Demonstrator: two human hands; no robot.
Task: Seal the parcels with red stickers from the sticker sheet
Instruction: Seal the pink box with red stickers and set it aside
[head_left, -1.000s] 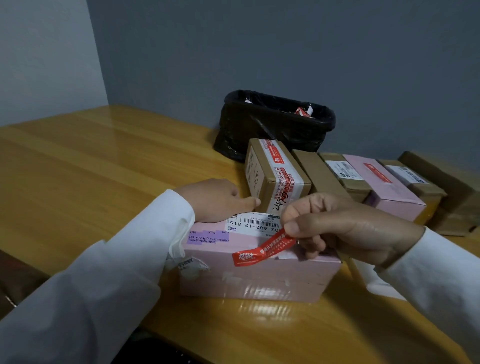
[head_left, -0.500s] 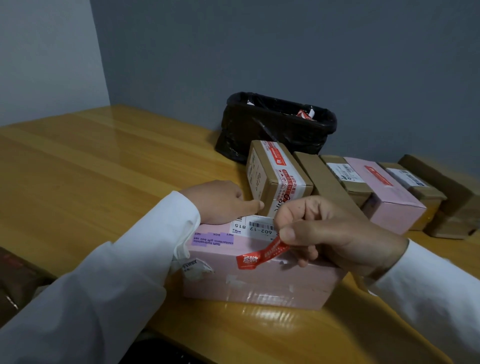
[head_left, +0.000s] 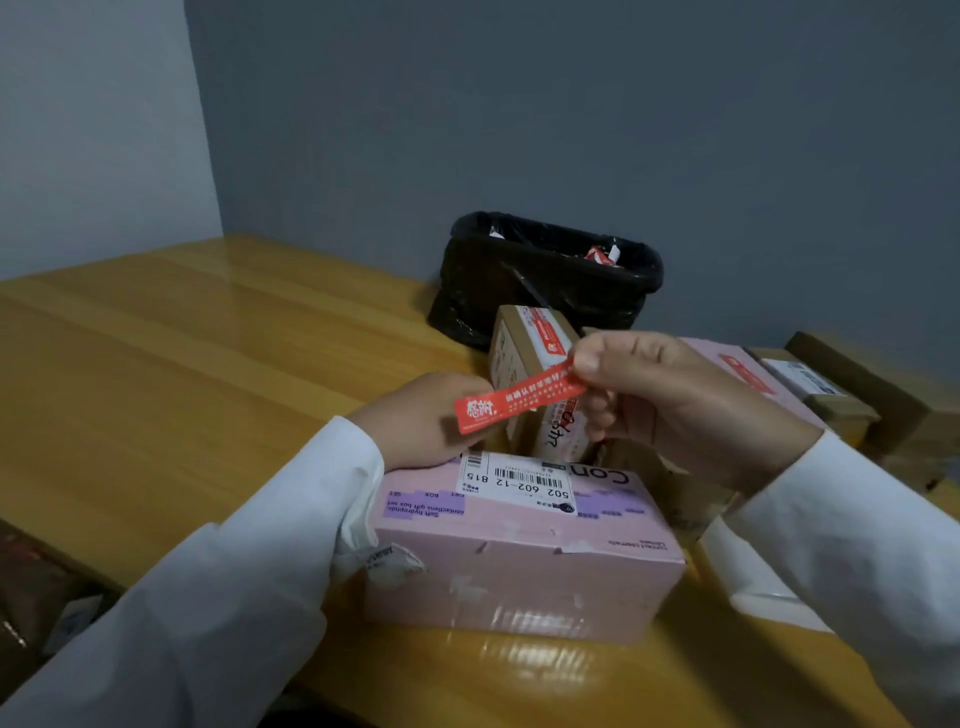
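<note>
A pink parcel (head_left: 524, 551) with a white barcode label lies on the wooden table in front of me. My right hand (head_left: 670, 400) pinches one end of a long red sticker (head_left: 514, 400) and holds it in the air above the parcel's far edge. My left hand (head_left: 421, 421) rests on the parcel's far left corner, its fingertips partly hidden behind the sticker. A white sheet (head_left: 748, 587) lies under my right sleeve, to the right of the parcel; I cannot tell whether it is the sticker sheet.
A brown box (head_left: 524, 358) with a red sticker stands just behind the parcel. More pink and brown parcels (head_left: 810, 384) line the table's right rear. A black-lined bin (head_left: 550, 275) stands by the grey wall. The table edge runs along the lower left.
My right hand has lifted the red sticker from low over the parcel's top up and away from it. My left hand stays on the parcel's corner.
</note>
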